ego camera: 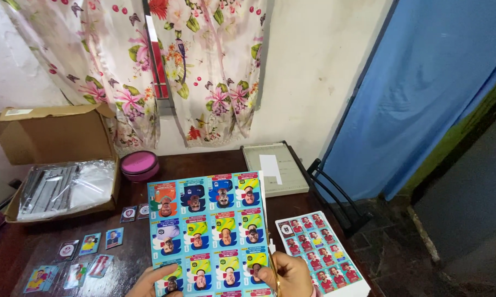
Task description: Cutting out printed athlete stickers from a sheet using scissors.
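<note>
A large printed sheet of colourful picture cards [209, 220] is held flat over the dark wooden table [132, 258]. My left hand [151, 281] grips its lower left edge with the thumb on top. My right hand [289, 275] holds gold-handled scissors [272, 263] at the sheet's lower right edge, the blades pointing up along that edge. A second, smaller sheet of red cards [319, 253] lies on the table to the right of my right hand.
Several cut single cards [91, 243] lie at the left of the table. An open cardboard box [55, 159] with clear plastic sleeves stands at the back left, a pink round tin [139, 165] beside it. A paper trimmer [275, 168] lies at the back right, below floral curtains [204, 66].
</note>
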